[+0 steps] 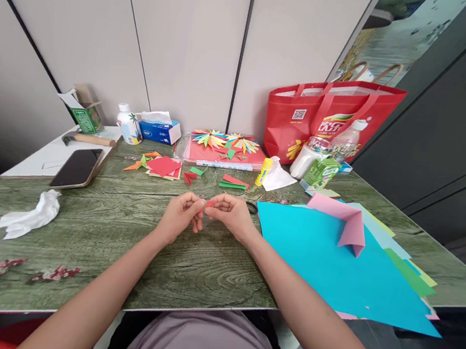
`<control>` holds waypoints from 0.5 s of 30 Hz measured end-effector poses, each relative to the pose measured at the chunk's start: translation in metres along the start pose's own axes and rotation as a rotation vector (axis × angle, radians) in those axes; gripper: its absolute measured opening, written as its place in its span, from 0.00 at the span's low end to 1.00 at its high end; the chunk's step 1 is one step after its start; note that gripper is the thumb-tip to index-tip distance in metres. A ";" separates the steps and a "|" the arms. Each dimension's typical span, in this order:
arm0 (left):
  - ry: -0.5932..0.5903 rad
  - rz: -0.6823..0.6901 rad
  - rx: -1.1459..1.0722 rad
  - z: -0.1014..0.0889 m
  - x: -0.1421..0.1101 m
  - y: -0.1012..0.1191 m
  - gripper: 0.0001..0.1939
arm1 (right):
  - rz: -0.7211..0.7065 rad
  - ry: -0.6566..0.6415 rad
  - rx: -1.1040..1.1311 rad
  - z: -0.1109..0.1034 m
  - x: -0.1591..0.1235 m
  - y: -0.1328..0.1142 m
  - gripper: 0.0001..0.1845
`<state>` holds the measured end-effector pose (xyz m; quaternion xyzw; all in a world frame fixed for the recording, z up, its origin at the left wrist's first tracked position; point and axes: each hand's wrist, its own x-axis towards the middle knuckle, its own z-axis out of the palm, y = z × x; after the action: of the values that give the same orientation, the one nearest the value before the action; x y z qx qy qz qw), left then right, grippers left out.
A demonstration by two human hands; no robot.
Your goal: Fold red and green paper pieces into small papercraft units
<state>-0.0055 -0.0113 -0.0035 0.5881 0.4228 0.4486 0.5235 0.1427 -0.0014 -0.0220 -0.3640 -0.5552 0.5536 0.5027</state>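
Over the middle of the table, my left hand [179, 215] and my right hand [231, 212] are close together, fingertips nearly meeting. Both are closed in a pinch on a small piece of red paper [210, 202], mostly hidden by the fingers; its exact shape I cannot tell. Just beyond lie a small folded red paper [189, 178], a green folded paper [197, 171], and red and green paper strips [234, 184]. A pile of red and cream paper [166, 167] sits to their left. Partly behind my right hand are dark scissor handles [251, 207].
Large coloured sheets, blue on top [313, 250], cover the right side, with a folded pink paper [352, 221] on them. A glue stick [264, 171], red bag [298, 114] and tissue box [159, 131] stand behind. Left are a phone [77, 167] and crumpled tissue [32, 215].
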 end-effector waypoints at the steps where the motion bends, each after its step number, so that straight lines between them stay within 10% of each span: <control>1: -0.008 -0.008 -0.013 0.000 0.000 0.001 0.14 | 0.020 -0.017 0.033 -0.001 0.000 -0.001 0.12; 15: -0.099 0.055 0.095 -0.004 -0.002 -0.001 0.13 | 0.085 0.054 0.177 -0.003 -0.001 -0.001 0.09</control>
<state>-0.0097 -0.0123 -0.0042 0.6452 0.4010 0.4125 0.5028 0.1462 -0.0022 -0.0214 -0.3564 -0.4744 0.6112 0.5238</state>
